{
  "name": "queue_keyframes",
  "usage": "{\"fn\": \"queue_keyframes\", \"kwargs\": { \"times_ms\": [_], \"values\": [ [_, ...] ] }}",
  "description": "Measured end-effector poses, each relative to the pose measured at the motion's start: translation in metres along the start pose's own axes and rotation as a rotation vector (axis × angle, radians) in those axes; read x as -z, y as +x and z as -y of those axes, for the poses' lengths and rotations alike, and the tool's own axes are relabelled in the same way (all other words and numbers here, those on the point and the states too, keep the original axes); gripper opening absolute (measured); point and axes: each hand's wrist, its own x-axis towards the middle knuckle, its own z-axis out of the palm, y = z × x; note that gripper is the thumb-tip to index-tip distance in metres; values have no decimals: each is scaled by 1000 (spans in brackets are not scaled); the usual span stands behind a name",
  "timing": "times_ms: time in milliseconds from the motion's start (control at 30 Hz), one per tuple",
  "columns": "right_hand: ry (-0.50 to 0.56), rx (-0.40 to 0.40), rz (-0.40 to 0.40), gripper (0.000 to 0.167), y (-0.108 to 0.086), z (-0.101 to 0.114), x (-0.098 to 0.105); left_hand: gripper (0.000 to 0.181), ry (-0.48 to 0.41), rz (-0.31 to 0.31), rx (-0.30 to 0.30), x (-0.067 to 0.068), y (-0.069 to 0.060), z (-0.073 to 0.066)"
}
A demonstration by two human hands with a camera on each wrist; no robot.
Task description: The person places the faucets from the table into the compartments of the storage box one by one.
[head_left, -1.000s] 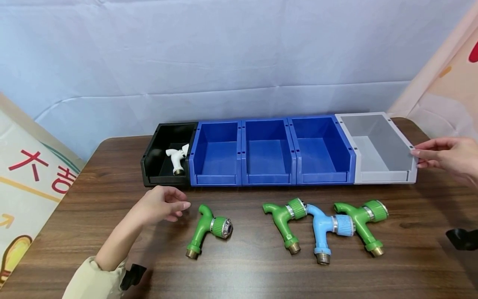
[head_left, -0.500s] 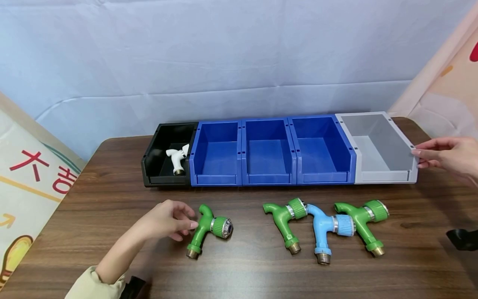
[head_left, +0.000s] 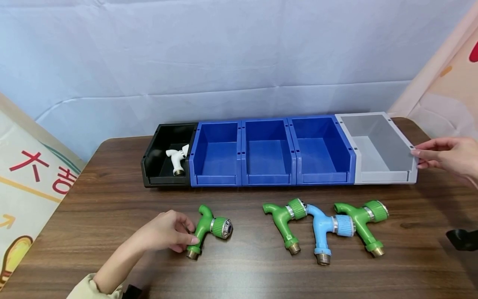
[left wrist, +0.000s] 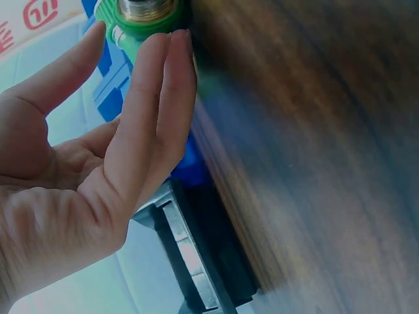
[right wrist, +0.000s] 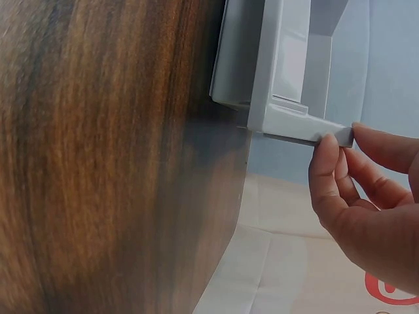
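- the green, glossy faucet with a ribbed round knob and brass-coloured threaded end [head_left: 204,225] lies on its side on the table, in front of the black open-fronted plastic bin [head_left: 166,181] and a little to its right, with its spout towards the bins.
- the bare left hand [head_left: 169,230] is beside it, fingers fairly straight and thumb apart, gripping nothing; whether the thumb touches the stem cannot be told. it comes from the side away from the knob, probably because the slim stem is easier to take there.
- inside the black bin lies a white faucet with a metal threaded end [head_left: 177,160].
- directly right of the black bin stand three blue plastic bins [head_left: 269,179], side by side, low fronts facing the person, which seems meant for easy reach.
- at the far end of the row from the black bin is the light grey plastic bin [head_left: 386,177]; the bare right hand [head_left: 449,157] pinches its outer front edge between thumb and fingers, perhaps to steady the row.
- well right of the black bin and nearer the person, a sky-blue faucet with a ribbed knob [head_left: 321,228] lies between two more green faucets [head_left: 282,222], all on the dark wood-grain table [head_left: 242,274].
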Motion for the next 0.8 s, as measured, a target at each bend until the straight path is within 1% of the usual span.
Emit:
{"fn": "queue_keyframes", "kwargs": {
  "times_ms": [33, 133, 233, 300, 433, 467, 500, 567, 600, 633, 700, 733, 800],
  "values": [
    [-4, 3, 0, 2, 2, -2, 1, 25, -2, -1, -1, -1, 0, 0],
    [-16, 5, -7, 5, 7, -10, 3, 25, -4, -6, -5, -3, -1, 1],
    [-5, 20, -15, 9, 14, -20, 7, 24, 4, -13, -9, -5, -2, 1],
    [2, 31, -39, 2, 20, -32, 10, 25, 15, -23, -7, -6, -3, 1],
    [14, 38, -47, 4, 27, -43, 13, 26, 48, -42, 8, -8, -3, -1],
    [12, 40, -42, 4, 27, -43, 13, 26, 55, -45, 12, -9, -3, -1],
    [12, 37, -29, 9, 26, -41, 13, 27, 60, -47, 17, -9, -3, -1],
    [-6, 29, -24, 9, 22, -36, 12, 27, 73, -50, 22, -10, -3, -2],
    [-14, 29, -31, 4, 20, -33, 11, 27, 79, -52, 23, -10, -3, -2],
    [-21, 25, -33, 3, 18, -30, 10, 27, 82, -53, 23, -10, -3, -2],
    [-21, 24, -14, 11, 12, -21, 7, 26, 89, -55, 22, -10, -3, -2],
    [-21, 23, -25, 3, 11, -19, 6, 26, 89, -55, 22, -10, -3, -2],
    [-13, 18, -31, 2, 8, -15, 4, 25, 80, -53, 23, -10, -2, -2]
  ]
}}
